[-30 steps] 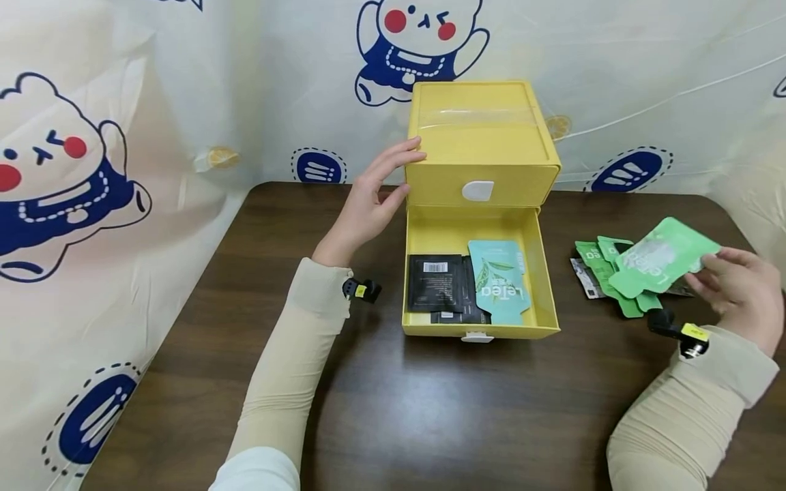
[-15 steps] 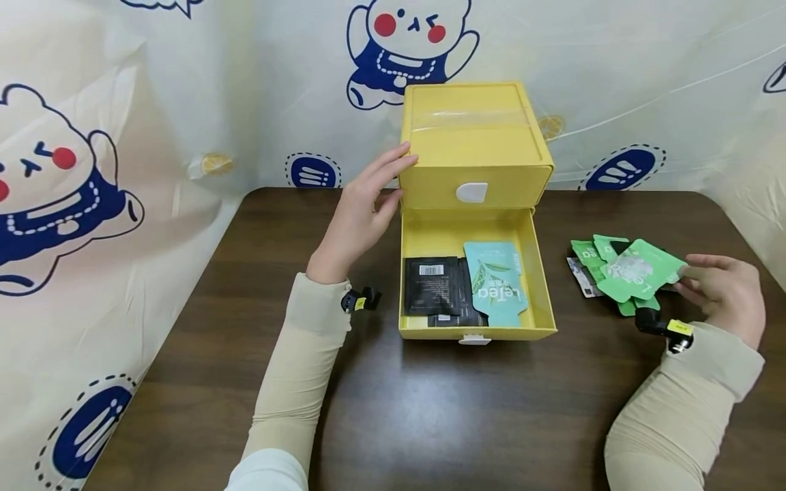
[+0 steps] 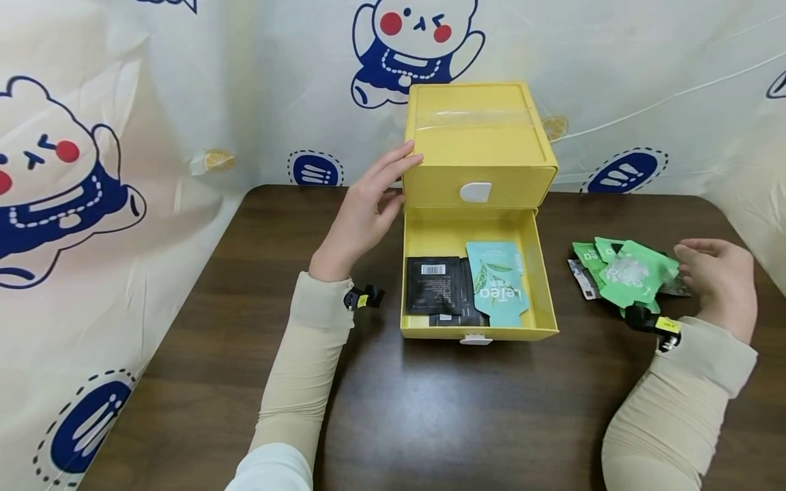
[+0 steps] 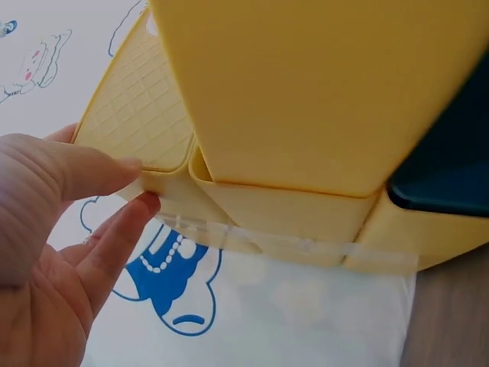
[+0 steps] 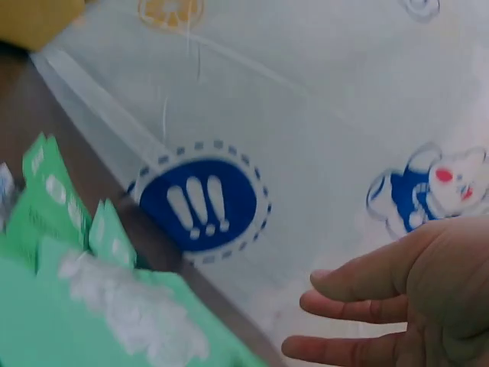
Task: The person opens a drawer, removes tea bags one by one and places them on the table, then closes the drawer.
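Here's the right hand (image 3: 721,283), just beside the heap, and those fingers are clearly holding nothing: thumb and fingers stretched out, gaps between them in the right wrist view. Left of it lies the top green packet (image 3: 638,273), flat-faced, mint-bright, notched at the edges, with a cloudy white patch spread across its middle. It sits on the heap, right on the brown table (image 3: 430,409). Peeking from under it, a deeper green packet (image 3: 589,258), white lettering ending in "ea", leaning at a slant. Further down, a black-and-white packet (image 3: 583,278) pokes out at the left and a dark packet (image 3: 675,286) at the right, most of both hidden.

Across to the left hand (image 3: 359,218)! Fingers long and spread, tips against the left side and top edge of the yellow box (image 3: 479,140), thumb lower on that same side, set apart from them. A two-tier box, this, glossy tape over the top, a white tab (image 3: 475,192) on its upper front.

Below, the drawer (image 3: 430,333) is pulled out. Inside at left, a black packet (image 3: 434,290) with a white barcode overlaps a second black packet (image 3: 475,315); at right lies a light blue packet (image 3: 497,279), green leaves printed on it, white letters ending in "Tea", its notched end towards the front.
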Demonstrator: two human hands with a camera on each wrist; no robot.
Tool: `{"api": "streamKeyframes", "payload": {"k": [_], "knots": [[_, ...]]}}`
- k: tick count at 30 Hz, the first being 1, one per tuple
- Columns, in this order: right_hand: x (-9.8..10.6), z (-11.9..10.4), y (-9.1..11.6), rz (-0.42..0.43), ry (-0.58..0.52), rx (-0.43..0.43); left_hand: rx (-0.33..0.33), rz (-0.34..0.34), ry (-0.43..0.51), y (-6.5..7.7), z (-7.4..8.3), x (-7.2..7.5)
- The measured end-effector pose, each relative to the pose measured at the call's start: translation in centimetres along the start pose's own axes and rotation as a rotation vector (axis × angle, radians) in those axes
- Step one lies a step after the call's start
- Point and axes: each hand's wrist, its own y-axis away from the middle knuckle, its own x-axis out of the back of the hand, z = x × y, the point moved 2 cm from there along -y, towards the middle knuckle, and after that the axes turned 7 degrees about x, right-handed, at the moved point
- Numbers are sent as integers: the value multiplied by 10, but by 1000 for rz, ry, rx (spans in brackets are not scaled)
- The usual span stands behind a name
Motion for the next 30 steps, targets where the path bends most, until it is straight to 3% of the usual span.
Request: {"api": "streamKeyframes", "payload": {"k": [7,14,18,21,25,28,30], "knots": [[-9,-33,21,71,133,97,-46,4,-88,5,-2,0],[-8,-73,44,121,-178,362,-50,38,-94,3,-1,-5],[-18,-100,71,176,-116,447,-49,59,-105,2,-1,-6],[-31,-117,89,181,-137,597,-52,57,-107,3,-2,-5],[-54,-139,108,98,-168,869,-73,42,-101,4,-4,-5],[-71,-157,116,-5,-81,965,-98,33,-118,4,-6,-5],[-83,-171,120,-65,3,985,-118,34,-133,5,-7,-5]]}}
